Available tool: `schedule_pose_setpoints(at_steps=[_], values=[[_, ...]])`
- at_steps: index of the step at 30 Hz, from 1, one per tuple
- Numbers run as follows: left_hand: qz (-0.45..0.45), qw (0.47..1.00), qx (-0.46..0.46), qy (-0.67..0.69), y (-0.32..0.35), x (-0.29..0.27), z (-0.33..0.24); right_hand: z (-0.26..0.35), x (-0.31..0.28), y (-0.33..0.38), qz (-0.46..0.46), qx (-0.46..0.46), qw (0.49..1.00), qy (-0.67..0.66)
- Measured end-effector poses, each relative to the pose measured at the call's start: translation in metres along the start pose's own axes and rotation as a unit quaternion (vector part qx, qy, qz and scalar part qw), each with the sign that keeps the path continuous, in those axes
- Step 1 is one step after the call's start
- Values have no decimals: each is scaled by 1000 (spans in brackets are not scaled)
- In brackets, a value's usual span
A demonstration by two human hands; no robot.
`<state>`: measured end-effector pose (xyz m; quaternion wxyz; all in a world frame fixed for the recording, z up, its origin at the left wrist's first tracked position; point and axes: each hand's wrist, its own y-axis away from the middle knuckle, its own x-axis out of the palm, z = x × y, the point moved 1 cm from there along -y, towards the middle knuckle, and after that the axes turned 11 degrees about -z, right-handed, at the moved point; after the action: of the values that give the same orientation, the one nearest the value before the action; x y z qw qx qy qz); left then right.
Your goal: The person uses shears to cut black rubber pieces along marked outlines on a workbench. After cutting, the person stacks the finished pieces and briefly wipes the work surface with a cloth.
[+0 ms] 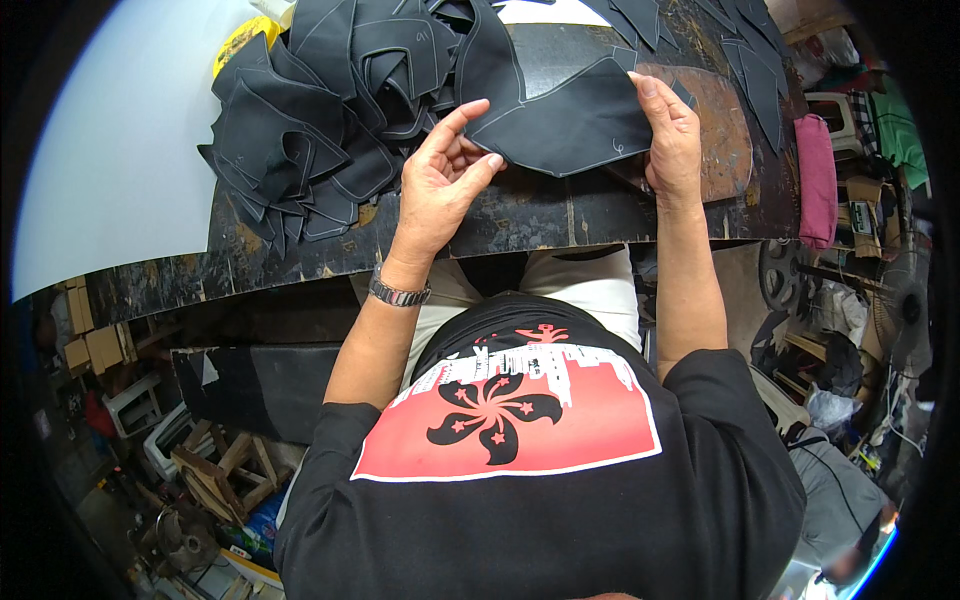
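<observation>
A cut black sheet piece (575, 120), like leather or synthetic leather, with pale outlines and a pale mark, is stretched out in front of me above the table. My right hand (668, 130) pinches its right end, thumb on top and fingers behind. At the other end, my left hand (445, 175) has its index finger and thumb spread around the left corner. The left thumb tip meets the lower edge, while its other fingers curl partly out of sight. Another black piece (490, 60) lies just beyond, beside a large heap of similar pieces (300, 130).
The dark worn worktable (530, 220) bears a brown board (725, 140) beside my right hand. More black pieces (750, 85) lie at the far right. A white sheet (110, 150) covers the left side, and a pink roll (816, 180) rests at the right edge.
</observation>
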<state>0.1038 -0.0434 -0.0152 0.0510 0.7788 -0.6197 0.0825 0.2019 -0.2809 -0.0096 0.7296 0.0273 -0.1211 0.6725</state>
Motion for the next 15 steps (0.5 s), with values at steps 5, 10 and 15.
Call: schedule_pose_setpoints(at_steps=[5,10,15], values=[[-4,1000,-1,11,0,1,0,1,0,1,4,-4,1000,1],[-3,1000,7,9,0,0,1,1,0,1,4,-3,1000,7],[-3,1000,10,6,-1,0,1,0,-1,1,9,-10,1000,13]])
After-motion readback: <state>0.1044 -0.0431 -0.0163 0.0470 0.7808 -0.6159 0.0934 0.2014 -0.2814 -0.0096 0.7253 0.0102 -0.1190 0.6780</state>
